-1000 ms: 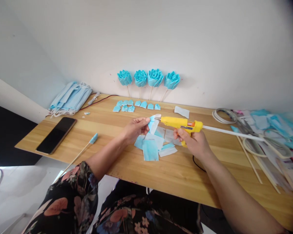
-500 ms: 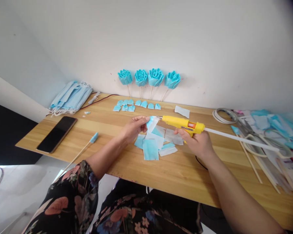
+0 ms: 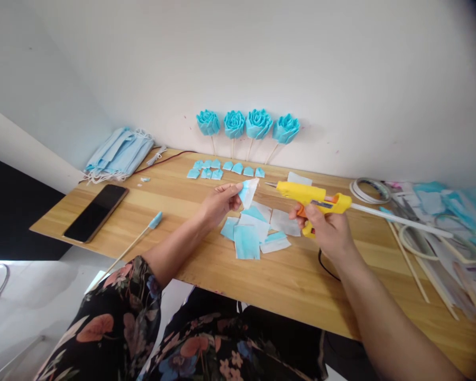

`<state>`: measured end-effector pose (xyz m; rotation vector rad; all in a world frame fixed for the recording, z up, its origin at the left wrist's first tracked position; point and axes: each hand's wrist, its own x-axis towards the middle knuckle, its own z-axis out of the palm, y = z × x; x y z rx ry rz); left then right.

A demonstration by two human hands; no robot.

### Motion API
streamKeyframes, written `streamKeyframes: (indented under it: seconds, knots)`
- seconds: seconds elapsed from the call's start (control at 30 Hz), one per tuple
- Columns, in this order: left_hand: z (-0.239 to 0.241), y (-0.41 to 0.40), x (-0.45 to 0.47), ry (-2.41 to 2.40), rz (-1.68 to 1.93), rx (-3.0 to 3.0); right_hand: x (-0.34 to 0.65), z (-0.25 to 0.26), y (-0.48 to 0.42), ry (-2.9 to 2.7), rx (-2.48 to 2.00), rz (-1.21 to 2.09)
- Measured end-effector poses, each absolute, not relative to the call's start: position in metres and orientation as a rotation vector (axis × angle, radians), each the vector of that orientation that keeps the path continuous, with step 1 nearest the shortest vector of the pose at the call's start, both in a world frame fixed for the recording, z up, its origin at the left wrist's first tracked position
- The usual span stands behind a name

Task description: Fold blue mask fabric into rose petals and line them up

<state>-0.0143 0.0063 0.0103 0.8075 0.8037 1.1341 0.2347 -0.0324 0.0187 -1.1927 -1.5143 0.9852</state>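
Observation:
Pinched in my left hand is a folded piece of blue and white mask fabric, raised above the table. My right hand grips a yellow hot glue gun by its handle, a finger at the orange trigger. A long white glue stick sticks out of its back end. The gun's metal nozzle points left, a short gap away from the fabric. Below both hands lies a loose pile of cut fabric squares. Behind them, small folded blue petals lie in rows.
Several blue fabric roses on sticks lean against the wall. Stacked masks, a phone and a blue-tipped stick are at left. At right are a tape roll, scissors, sticks and fabric scraps.
The glue gun has moved right, so its nozzle has come away from the fabric. The fabric piece stays in my left hand, turned slightly. The view has shifted a little.

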Motion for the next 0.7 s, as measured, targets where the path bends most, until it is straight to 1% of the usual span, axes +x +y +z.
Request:
streamKeyframes:
  seconds: [0.23,0.7]
  knots:
    - [0.0122,0.006,-0.0125,0.811,1.128,0.798,0.2322,0.0183,-0.0368,-1.783,-1.258,0.849]
    - [0.0102,0.0062,-0.0124,0.782,1.098,0.855,0.2255,0.0246,-0.0389,-1.901,-1.25,0.761]
